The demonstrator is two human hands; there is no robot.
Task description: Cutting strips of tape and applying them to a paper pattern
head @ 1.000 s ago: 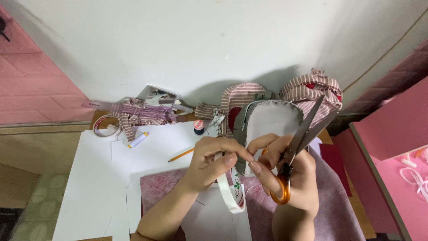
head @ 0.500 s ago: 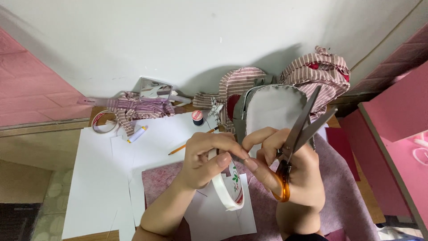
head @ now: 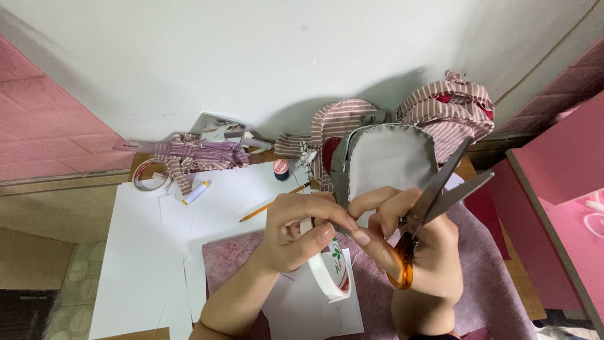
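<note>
My left hand [head: 296,236] pinches the edge of a grey, round-topped fabric piece [head: 390,160], and a roll of white tape [head: 327,271] hangs around that hand's fingers. My right hand [head: 409,252] holds orange-handled scissors [head: 434,208] with the blades open and pointing up and right, while its fingertips also pinch the grey piece's lower edge beside the left hand's fingers. Both hands meet above a pink felt sheet [head: 491,277].
White paper sheets [head: 145,252] cover the table. At the back lie a pencil [head: 274,203], a thread spool [head: 280,169], a white tube [head: 196,192], a tape ring [head: 150,175], striped fabric pieces [head: 450,104] and a small mirror [head: 220,129]. A pink cabinet [head: 560,189] stands right.
The view has shifted slightly. My hands have drawn closer together on the grey piece's edge, and the tape roll has swung a little on the left fingers.
</note>
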